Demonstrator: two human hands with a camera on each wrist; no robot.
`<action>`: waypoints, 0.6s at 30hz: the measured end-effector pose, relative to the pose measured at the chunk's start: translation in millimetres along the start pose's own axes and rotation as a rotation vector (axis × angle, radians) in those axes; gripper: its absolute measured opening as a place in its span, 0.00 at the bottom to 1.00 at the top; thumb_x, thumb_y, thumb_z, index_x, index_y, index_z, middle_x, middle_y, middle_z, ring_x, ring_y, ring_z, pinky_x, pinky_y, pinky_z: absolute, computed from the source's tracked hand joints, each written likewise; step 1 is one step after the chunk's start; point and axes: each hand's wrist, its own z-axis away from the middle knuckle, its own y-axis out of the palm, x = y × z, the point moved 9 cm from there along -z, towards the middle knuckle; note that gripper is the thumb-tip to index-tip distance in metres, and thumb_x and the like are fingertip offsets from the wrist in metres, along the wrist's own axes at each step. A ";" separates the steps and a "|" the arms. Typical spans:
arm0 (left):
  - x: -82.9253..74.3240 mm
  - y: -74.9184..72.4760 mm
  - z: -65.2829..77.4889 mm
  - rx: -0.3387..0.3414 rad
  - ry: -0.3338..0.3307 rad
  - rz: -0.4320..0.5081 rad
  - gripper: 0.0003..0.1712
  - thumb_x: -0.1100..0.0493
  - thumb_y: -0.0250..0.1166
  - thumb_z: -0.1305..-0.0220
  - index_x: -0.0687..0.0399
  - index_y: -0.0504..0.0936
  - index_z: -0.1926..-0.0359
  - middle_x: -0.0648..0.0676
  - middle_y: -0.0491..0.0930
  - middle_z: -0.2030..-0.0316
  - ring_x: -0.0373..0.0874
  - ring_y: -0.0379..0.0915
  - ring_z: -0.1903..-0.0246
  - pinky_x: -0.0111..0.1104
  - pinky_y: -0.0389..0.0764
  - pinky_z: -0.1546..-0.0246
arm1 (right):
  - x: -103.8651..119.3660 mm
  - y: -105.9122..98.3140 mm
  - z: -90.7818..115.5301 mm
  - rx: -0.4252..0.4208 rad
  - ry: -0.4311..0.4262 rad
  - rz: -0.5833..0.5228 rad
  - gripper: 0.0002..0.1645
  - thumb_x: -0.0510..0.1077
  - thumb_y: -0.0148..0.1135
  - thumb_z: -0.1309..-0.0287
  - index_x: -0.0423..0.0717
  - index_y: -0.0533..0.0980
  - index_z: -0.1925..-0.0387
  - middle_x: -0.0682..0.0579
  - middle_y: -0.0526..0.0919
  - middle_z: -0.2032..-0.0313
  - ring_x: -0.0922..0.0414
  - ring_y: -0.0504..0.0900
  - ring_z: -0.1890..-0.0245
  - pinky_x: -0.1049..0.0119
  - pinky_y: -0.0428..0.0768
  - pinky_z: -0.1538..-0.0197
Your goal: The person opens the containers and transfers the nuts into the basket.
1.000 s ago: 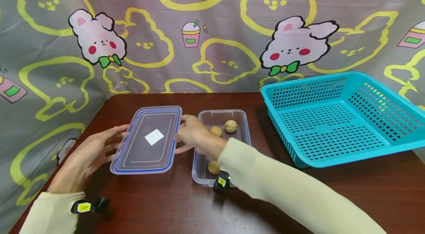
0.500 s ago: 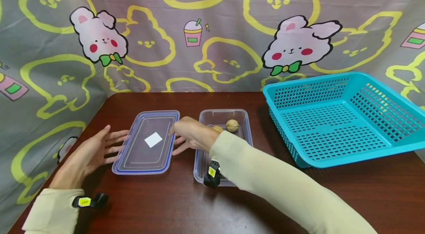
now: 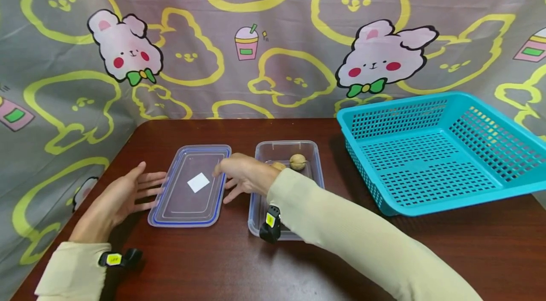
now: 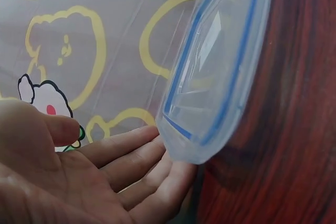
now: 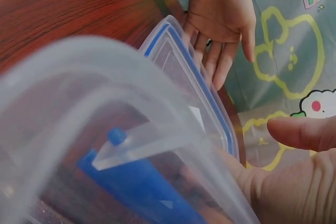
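A clear plastic lid (image 3: 183,206) with a blue seal and a white square label (image 3: 198,182) lies on the table. My left hand (image 3: 121,196) is at its left edge, fingers straight; in the left wrist view the fingertips (image 4: 173,169) meet the lid's corner. Across from it, my right hand (image 3: 245,173) is by the right edge, its thumb over the rim and its fingers spread. Beside the lid stands a clear plastic box (image 3: 286,148) holding walnuts (image 3: 297,162), partly hidden by my right arm. The box blurs the right wrist view's foreground and covers the right fingers there.
A turquoise perforated basket (image 3: 443,204) stands to the right of the box on the dark wooden table (image 3: 222,268). Behind the table hangs a cartoon-print curtain (image 3: 281,16).
The lid has come down flatter onto the table. My right hand has loosened from its edge and spread its fingers; my left fingers have straightened.
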 end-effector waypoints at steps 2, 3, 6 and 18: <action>-1.8 -0.1 0.7 -0.014 -0.007 -0.002 0.54 0.27 0.22 0.23 0.66 0.53 0.18 0.70 0.53 0.20 0.53 0.75 0.35 0.38 0.87 0.49 | 0.6 0.6 -0.2 0.009 -0.002 0.013 0.40 0.35 0.57 0.32 0.35 0.58 0.22 0.31 0.56 0.21 0.29 0.60 0.24 0.33 0.81 0.40; -2.5 -0.2 1.1 -0.019 -0.008 -0.002 0.54 0.27 0.22 0.22 0.66 0.53 0.19 0.70 0.53 0.21 0.56 0.72 0.33 0.39 0.87 0.48 | 0.7 0.9 -0.3 0.014 -0.002 0.020 0.39 0.36 0.57 0.32 0.36 0.59 0.22 0.31 0.56 0.21 0.29 0.60 0.24 0.33 0.81 0.39; -4.1 -0.6 2.6 -0.026 -0.007 -0.002 0.53 0.28 0.22 0.22 0.67 0.53 0.19 0.71 0.54 0.21 0.56 0.72 0.33 0.39 0.87 0.48 | 1.2 1.7 -0.7 0.025 -0.003 0.039 0.38 0.37 0.57 0.31 0.37 0.59 0.22 0.33 0.57 0.21 0.29 0.60 0.24 0.33 0.80 0.39; -16.6 1.6 10.4 -0.069 0.037 -0.094 0.50 0.32 0.25 0.19 0.70 0.53 0.19 0.73 0.56 0.22 0.63 0.72 0.32 0.48 0.85 0.42 | 3.7 1.1 4.0 0.023 -0.021 0.073 0.41 0.37 0.57 0.30 0.39 0.56 0.20 0.36 0.58 0.20 0.28 0.62 0.25 0.32 0.78 0.38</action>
